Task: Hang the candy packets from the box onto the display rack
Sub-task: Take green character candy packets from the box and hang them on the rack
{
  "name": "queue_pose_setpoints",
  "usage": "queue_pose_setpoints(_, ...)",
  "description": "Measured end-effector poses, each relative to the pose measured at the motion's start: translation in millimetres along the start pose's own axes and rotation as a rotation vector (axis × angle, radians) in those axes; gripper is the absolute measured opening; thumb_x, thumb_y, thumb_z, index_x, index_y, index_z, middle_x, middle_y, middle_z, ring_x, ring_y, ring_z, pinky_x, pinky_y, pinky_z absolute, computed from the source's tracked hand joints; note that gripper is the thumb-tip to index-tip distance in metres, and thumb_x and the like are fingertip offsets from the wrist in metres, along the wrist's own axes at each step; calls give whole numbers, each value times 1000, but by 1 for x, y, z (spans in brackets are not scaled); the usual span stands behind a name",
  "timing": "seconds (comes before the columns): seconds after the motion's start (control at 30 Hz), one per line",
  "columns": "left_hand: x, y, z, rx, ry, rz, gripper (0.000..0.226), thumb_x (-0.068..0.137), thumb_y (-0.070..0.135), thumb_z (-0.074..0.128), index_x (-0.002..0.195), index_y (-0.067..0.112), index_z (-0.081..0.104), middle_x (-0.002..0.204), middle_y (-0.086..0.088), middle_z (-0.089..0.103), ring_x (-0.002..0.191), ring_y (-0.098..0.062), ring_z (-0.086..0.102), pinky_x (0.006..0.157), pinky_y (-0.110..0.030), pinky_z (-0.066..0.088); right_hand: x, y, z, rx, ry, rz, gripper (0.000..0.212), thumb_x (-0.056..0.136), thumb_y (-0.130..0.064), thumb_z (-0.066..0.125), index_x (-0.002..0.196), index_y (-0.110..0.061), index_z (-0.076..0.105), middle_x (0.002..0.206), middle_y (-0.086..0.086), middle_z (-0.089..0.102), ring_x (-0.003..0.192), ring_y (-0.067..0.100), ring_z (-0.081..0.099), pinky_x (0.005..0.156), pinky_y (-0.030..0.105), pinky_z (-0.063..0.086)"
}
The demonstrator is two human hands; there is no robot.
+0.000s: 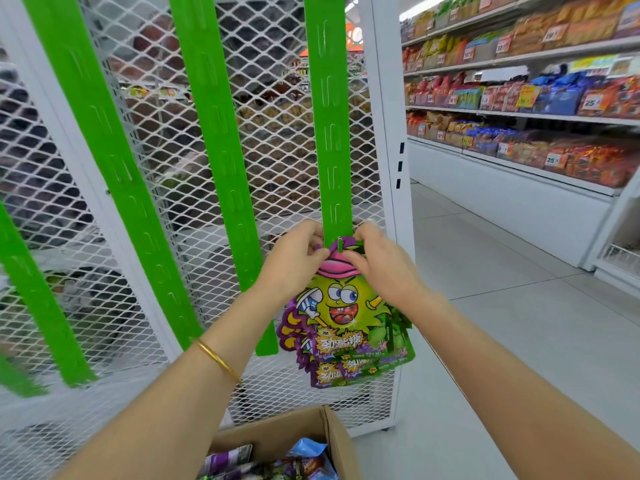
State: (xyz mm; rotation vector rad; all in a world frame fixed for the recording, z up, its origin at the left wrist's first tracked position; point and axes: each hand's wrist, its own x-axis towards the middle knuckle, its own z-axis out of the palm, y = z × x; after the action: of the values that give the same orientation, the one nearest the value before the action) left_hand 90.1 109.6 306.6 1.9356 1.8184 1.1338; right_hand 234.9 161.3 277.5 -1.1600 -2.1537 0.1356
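Both hands pinch the top packet [341, 306] at its upper edge: left hand [294, 259] on the left corner, right hand [379, 263] on the right. Its hole sits between the fingertips, on the green strip [329, 133]. More packets hang behind; the box [304, 431] sits below.

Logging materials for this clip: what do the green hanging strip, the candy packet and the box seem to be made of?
Green strip: apparently thin matte plastic, with punched tabs. Candy packet: glossy printed plastic film, judging by its sheen and crinkled edges. Box: brown corrugated cardboard, dull with a raw flap edge.
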Motion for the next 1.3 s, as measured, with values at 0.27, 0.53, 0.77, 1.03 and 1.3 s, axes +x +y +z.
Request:
queue_pose_setpoints(0.27, -7, -7, 6, 99, 18, 10, 40, 89, 4, 52, 128, 17, 50, 117, -6, 62, 109, -21, 56, 97, -34, 44, 3, 9, -7, -39, -58, 28, 35, 91, -38, 52, 113, -12, 43, 116, 7, 57, 103, 26, 55, 82, 42, 47)
queue_pose_setpoints(0.53, -16, -20, 13, 126, 35, 2, 37, 92, 4, 48, 128, 12, 48, 124, -7, 59, 114, -24, 53, 95, -32, 41, -3, 5, -5, -68, -46, 16, 32, 93, -25, 53, 120, -13, 42, 119, 7, 54, 96, 27, 58, 80, 37, 46)
queue_pose_setpoints(0.77, -22, -28, 11, 185, 103, 57, 50, 88, 16, 58, 135, 15, 41, 132, -4, 51, 123, -21, 45, 105, -34, 36, -7, 7, -1, -122, 76, 11, 41, 87, -27, 60, 122, -13, 45, 120, 7, 50, 104, 26, 53, 87, 41, 44)
queue_pose_setpoints(1.03, -151, -102, -3, 178, 67, 36, 47, 87, 18, 61, 131, 20, 45, 128, 5, 45, 120, -11, 41, 103, -21, 31, -100, -49, 62, 172, 128, -193, 30, 86, -17, 50, 115, -8, 52, 106, 7, 54, 96, 23, 55, 80, 32, 44)
queue_pose_setpoints(1.3, -218, -194, -41, 119, -172, -526, 47, 90, 22, 58, 133, 14, 43, 136, -6, 44, 96, -16, 55, 79, -20, 41, -185, -73, 234, 316, -696, 109, 30, 92, -22, 55, 120, -12, 52, 105, 1, 56, 91, 15, 57, 87, 35, 48)
